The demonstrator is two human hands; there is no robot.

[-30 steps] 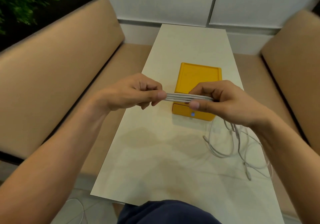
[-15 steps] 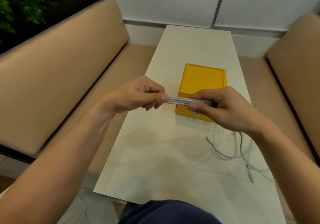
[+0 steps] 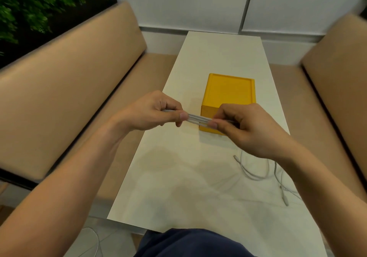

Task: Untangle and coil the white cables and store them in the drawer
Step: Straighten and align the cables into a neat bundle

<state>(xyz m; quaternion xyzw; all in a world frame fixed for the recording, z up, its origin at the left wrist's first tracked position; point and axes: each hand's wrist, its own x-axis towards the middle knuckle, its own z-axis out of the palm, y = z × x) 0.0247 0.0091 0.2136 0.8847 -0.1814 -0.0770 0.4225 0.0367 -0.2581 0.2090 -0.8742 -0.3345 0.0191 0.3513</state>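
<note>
A folded bundle of white cable (image 3: 198,119) is stretched flat between both hands above the table. My left hand (image 3: 153,112) pinches its left end between thumb and fingers. My right hand (image 3: 242,129) grips the right end, fingers curled over it. Behind the hands sits the yellow drawer box (image 3: 228,92), its front partly hidden by my right hand. More loose white cable (image 3: 256,174) lies tangled on the table under and beyond my right wrist, with a plug end (image 3: 285,200) near the right edge.
The long white table (image 3: 178,177) runs away from me between two tan padded benches (image 3: 69,98), (image 3: 337,78). A white wall closes the far end. Green plants stand at top left. Another cable lies on the floor at the bottom left.
Both hands have shifted slightly right and nearer to each other along the bundle, so less of it shows between them. The view has tilted a little.
</note>
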